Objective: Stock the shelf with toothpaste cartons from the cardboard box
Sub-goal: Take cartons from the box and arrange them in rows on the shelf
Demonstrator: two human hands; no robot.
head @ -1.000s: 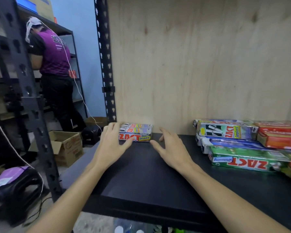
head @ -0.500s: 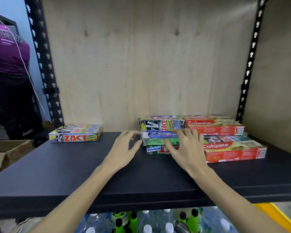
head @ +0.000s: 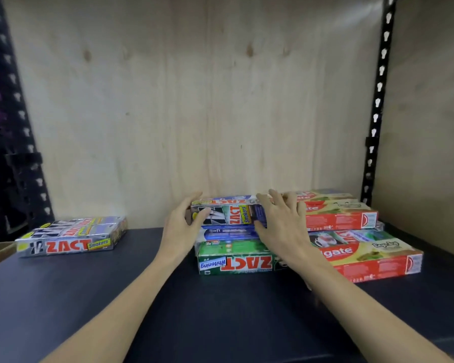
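Head camera now faces the right half of the shelf [head: 95, 305] square on, where a second ago it looked at the grey ZACT Smokers pair [head: 71, 238] by the left upright. Both hands have left that pair lying near the left end and come across to the mixed stack. The left hand [head: 180, 229] cups the left end of the top ZACT Smokers carton [head: 227, 214], thumb on its front face, fingers [head: 194, 199] curled over the top edge. The right hand [head: 281, 226] lies spread over the carton's right part, fingers [head: 275, 197] reaching past its back edge. Loose contact, not a firm clamp yet; it looks like a lift is coming, probably to join this carton with its twins on the left.

Below sit a blue Safi carton [head: 228, 233] and a green ZACT Whitening carton [head: 236, 260], with red Colgate cartons [head: 364, 255] just beside. The right wrist hides where green meets red. No cardboard box is in clear view. At the far left edge a purple blur is cut off and unreadable.
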